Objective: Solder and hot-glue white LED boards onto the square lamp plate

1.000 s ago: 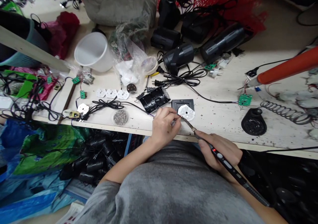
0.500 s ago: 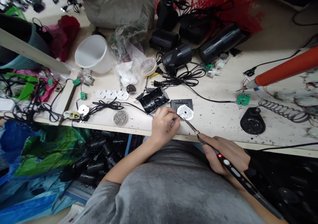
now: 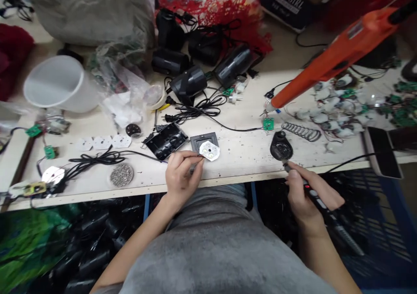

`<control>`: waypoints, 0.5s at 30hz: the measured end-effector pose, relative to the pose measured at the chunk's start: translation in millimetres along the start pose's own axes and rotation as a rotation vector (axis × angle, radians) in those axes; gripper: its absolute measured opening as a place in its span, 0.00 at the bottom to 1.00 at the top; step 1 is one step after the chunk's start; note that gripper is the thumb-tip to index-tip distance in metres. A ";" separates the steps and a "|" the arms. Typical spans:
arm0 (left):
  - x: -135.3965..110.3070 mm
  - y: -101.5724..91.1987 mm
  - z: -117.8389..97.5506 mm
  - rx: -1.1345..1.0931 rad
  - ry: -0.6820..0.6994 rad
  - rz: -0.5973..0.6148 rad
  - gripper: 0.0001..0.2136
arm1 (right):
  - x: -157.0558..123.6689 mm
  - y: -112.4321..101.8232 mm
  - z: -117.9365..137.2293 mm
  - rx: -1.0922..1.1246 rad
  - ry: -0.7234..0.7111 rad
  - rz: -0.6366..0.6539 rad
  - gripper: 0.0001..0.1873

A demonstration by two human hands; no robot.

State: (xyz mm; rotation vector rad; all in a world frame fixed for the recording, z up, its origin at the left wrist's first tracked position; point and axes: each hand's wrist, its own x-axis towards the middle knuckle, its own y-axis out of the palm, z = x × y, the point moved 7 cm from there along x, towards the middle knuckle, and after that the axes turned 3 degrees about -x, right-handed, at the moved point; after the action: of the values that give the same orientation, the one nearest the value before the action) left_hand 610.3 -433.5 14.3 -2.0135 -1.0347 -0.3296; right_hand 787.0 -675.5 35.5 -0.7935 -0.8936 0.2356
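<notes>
My left hand (image 3: 182, 174) is closed in a pinch on a thin wire (image 3: 199, 156), whose end meets the left edge of a white LED board (image 3: 212, 151). That board lies partly over a dark grey rectangular plate (image 3: 196, 143). Farther right, my right hand (image 3: 309, 189) grips a black soldering iron (image 3: 321, 203) with a small red light on it. The iron's tip is at the near edge of a round black dish (image 3: 280, 148); whether they touch I cannot tell. An open black plastic housing (image 3: 166, 141) lies left of the plate.
A round tin of metal wool (image 3: 121, 175) sits near the bench edge. White LED boards (image 3: 102, 142) lie behind it. An orange tool (image 3: 332, 59) slants above a green circuit board (image 3: 268, 124) and a coiled spring (image 3: 301, 132). Black lamp housings (image 3: 189, 83) and cables stand behind.
The soldering iron in my right hand has moved away from the LED board, rightward to the black dish. My left hand still pinches the wire at the board. The view has swung right.
</notes>
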 end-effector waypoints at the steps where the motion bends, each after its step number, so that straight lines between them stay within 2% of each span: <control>1: -0.2 -0.5 -1.0 -0.013 0.019 0.011 0.03 | -1.9 -4.6 -10.6 -0.062 0.028 -0.029 0.13; 5: -0.3 -0.8 -1.0 -0.034 0.038 0.053 0.04 | -5.7 -10.5 -29.0 -0.148 0.030 -0.026 0.12; 11: 3.7 -3.8 0.5 -0.007 0.014 0.037 0.03 | -5.2 -5.6 -24.5 -0.149 -0.099 -0.008 0.12; 15: 4.3 -2.7 2.1 0.013 -0.023 0.057 0.03 | -12.4 0.0 -31.0 -0.181 -0.094 0.003 0.13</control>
State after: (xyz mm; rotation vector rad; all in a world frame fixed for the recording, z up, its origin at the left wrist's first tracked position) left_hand 610.7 -428.7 16.9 -2.0347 -0.9887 -0.2695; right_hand 803.1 -697.7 16.5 -0.9574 -1.0121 0.1979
